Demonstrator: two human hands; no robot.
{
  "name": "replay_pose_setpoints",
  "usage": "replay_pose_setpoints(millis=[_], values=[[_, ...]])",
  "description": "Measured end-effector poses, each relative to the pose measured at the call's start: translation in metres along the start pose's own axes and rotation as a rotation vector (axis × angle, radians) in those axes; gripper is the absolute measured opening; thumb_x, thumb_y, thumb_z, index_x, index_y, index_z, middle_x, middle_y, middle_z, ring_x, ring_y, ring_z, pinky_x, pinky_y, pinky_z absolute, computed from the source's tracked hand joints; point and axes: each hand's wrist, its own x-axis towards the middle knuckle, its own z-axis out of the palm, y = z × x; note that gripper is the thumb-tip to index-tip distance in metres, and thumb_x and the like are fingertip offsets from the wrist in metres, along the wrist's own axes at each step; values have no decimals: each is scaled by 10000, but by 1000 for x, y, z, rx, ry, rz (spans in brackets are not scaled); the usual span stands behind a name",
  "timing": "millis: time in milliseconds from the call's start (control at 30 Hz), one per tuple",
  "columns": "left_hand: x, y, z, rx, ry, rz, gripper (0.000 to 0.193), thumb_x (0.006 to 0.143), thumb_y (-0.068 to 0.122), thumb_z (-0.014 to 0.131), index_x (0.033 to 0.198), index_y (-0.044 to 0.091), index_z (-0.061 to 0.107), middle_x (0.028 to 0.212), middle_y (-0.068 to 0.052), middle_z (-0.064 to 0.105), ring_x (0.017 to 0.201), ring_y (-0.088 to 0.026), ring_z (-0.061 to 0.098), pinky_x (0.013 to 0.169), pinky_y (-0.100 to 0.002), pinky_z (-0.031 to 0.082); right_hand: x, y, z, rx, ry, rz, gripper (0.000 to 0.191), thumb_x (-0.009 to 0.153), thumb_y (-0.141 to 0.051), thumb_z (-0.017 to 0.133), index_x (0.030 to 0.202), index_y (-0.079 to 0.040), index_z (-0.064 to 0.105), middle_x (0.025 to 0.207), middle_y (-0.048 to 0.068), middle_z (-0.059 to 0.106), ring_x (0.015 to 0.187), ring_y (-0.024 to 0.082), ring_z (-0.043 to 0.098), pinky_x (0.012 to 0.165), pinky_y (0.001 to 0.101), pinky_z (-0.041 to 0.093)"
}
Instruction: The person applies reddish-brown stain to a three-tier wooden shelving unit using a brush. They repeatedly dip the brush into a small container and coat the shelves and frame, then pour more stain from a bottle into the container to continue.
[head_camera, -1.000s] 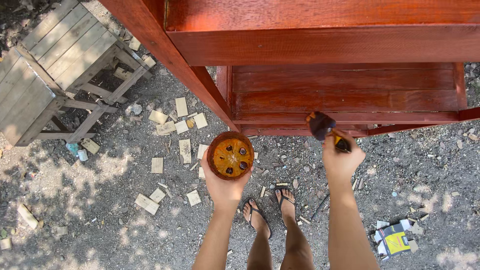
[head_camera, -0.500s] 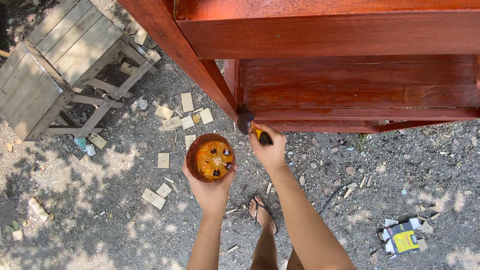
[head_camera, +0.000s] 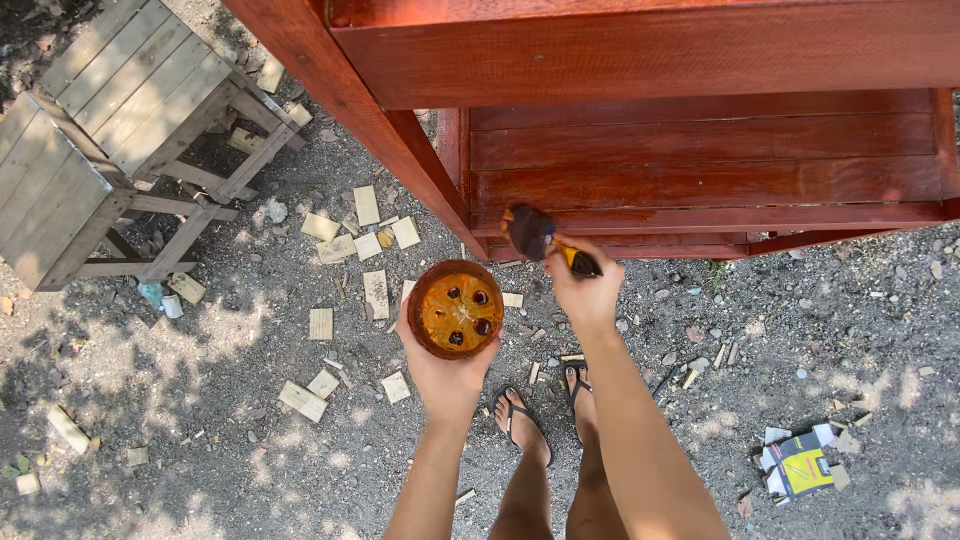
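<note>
My left hand (head_camera: 447, 374) cups a round brown bowl (head_camera: 455, 308) from below; orange-brown liquid and a few dark lumps fill it. My right hand (head_camera: 586, 286) grips a paintbrush (head_camera: 540, 237) with a yellow handle. Its dark wet bristles touch the front edge of a low shelf of a red-stained wooden frame (head_camera: 640, 150), just above and to the right of the bowl. Below the hands are my two feet in flip-flops (head_camera: 545, 412), standing on gravel.
An unpainted grey wooden stool (head_camera: 95, 130) stands at the upper left. Several small wood offcuts (head_camera: 365, 245) lie scattered on the gravel around it. A crumpled yellow and white carton (head_camera: 800, 465) lies at the lower right.
My right hand first swung the brush left, close above the bowl, and has now lifted it up and right onto the shelf edge. The bowl has stayed in my left hand.
</note>
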Motion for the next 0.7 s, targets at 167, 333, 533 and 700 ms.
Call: replay_pose_setpoints(millis=[167, 333, 533, 700], values=[[-9, 11, 35, 87, -53, -15, 1065, 586, 118, 972, 1454, 11, 364, 1355, -164, 588, 1264, -274, 619, 1086, -378, 498, 23, 16, -109, 164, 286, 259, 150, 931, 42, 626, 1044, 107, 701, 949, 199, 738, 754, 208, 763, 640, 313, 671], [-26, 19, 74, 10, -97, 25, 1050, 599, 93, 971, 1457, 7, 373, 1360, -173, 578, 1272, -282, 608, 1097, -388, 497, 41, 19, -197, 128, 414, 131, 101, 979, 49, 632, 1046, 110, 675, 979, 169, 723, 775, 204, 739, 672, 304, 656], [-48, 30, 118, 52, -90, -12, 1053, 607, 128, 977, 1447, -5, 356, 1361, -169, 575, 1275, -273, 597, 1107, -389, 479, 26, 15, -153, 116, 254, 49, 106, 937, -7, 696, 990, 80, 726, 917, 143, 724, 771, 198, 762, 648, 297, 677], [-55, 31, 144, 72, -56, 45, 1052, 628, 143, 978, 1457, -7, 349, 1383, -183, 556, 1296, -272, 579, 1136, -396, 467, 34, 29, -170, -102, 211, 96, 128, 899, -45, 778, 969, 58, 751, 737, 150, 741, 633, 152, 729, 585, 274, 579]])
